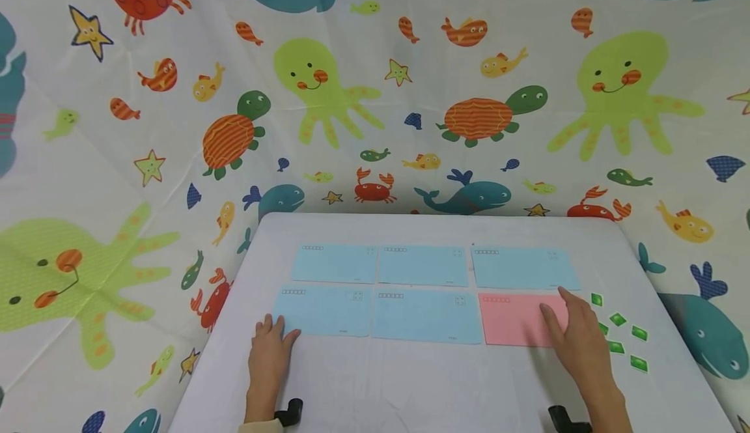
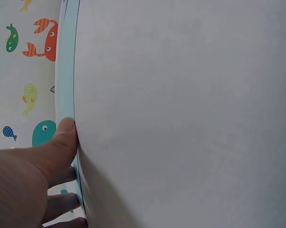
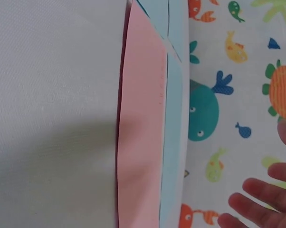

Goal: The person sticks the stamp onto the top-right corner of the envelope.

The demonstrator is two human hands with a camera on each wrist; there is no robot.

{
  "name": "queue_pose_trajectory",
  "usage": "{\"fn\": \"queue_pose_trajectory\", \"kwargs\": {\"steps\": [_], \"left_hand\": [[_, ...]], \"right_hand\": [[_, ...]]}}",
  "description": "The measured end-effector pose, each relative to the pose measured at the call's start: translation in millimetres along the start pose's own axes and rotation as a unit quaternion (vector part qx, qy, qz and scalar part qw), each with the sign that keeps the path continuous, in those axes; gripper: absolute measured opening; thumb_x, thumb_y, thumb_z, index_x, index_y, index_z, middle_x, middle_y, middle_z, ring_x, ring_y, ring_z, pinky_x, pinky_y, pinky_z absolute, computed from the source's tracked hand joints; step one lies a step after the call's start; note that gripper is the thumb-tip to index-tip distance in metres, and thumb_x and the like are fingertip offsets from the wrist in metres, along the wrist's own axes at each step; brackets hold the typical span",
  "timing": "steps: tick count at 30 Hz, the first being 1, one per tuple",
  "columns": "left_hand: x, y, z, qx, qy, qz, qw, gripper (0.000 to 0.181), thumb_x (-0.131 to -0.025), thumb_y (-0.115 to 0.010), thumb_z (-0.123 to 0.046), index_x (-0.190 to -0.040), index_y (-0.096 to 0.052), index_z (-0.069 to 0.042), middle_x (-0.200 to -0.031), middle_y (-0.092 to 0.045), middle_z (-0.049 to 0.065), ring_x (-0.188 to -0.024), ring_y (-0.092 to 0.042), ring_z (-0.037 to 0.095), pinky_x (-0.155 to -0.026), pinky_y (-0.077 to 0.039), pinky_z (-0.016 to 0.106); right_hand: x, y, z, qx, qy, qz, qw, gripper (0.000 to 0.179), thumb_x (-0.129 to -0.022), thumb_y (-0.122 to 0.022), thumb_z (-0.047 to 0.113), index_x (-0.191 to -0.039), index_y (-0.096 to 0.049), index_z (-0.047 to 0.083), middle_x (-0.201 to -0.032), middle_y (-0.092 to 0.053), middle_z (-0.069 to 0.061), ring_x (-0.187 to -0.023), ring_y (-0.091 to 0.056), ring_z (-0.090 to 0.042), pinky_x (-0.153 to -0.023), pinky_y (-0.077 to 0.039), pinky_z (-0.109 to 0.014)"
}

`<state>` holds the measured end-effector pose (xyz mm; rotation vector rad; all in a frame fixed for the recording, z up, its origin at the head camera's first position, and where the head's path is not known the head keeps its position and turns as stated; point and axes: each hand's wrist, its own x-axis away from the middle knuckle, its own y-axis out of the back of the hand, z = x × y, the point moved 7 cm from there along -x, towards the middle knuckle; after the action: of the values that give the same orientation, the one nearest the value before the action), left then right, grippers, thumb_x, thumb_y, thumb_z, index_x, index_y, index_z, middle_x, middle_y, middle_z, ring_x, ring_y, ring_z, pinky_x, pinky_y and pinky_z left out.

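My left hand (image 1: 268,358) rests at the near left corner of a light blue card (image 1: 322,312), thumb spread from the fingers. In the left wrist view, that thumb (image 2: 64,135) lies by the card's edge. Over the right part of a pink card (image 1: 510,319) is my right hand (image 1: 586,342), fingers extended and holding nothing; its shadow falls beside the card. The right wrist view shows its spread fingers (image 3: 262,202) apart from the pink card (image 3: 140,118). Several shiny green diamond-shaped pieces (image 1: 639,333) lie right of that card, some partly hidden by the hand.
Another blue card (image 1: 426,316) lies between the blue and pink ones, with a row of three blue cards (image 1: 423,265) behind. All lie on a white table (image 1: 410,394). A cloth (image 1: 351,159) printed with sea animals surrounds it. Black wrist mounts (image 1: 290,412) show at both wrists.
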<state>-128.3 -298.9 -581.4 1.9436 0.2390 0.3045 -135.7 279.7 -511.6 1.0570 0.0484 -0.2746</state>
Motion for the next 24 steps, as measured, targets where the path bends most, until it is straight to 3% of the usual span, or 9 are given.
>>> {"fn": "queue_pose_trajectory", "kwargs": {"steps": [10,24], "left_hand": [[-0.1,-2.4,5.1,0.023,0.018,-0.002,0.9996,0.068,-0.096,-0.067,-0.025,-0.144,-0.04,0.015,-0.154,-0.03,0.037,-0.144,-0.025,0.057,-0.114,-0.023,0.07],[-1.7,-1.1,5.9,0.027,0.033,-0.001,0.9991,0.075,-0.095,-0.068,-0.026,-0.145,-0.034,0.019,-0.155,-0.025,0.039,-0.141,-0.03,0.059,-0.112,-0.032,0.067]], "right_hand": [[-3.4,9,-8,0.002,-0.026,0.016,0.9995,0.066,-0.103,-0.053,0.037,-0.15,-0.035,-0.004,-0.14,-0.045,-0.036,-0.122,-0.046,-0.052,-0.095,-0.045,-0.072],[-5.4,20,-25,-0.003,-0.065,0.005,0.9978,0.067,-0.104,-0.05,0.04,-0.153,-0.032,-0.003,-0.142,-0.042,-0.037,-0.121,-0.047,-0.053,-0.09,-0.046,-0.071]]}}
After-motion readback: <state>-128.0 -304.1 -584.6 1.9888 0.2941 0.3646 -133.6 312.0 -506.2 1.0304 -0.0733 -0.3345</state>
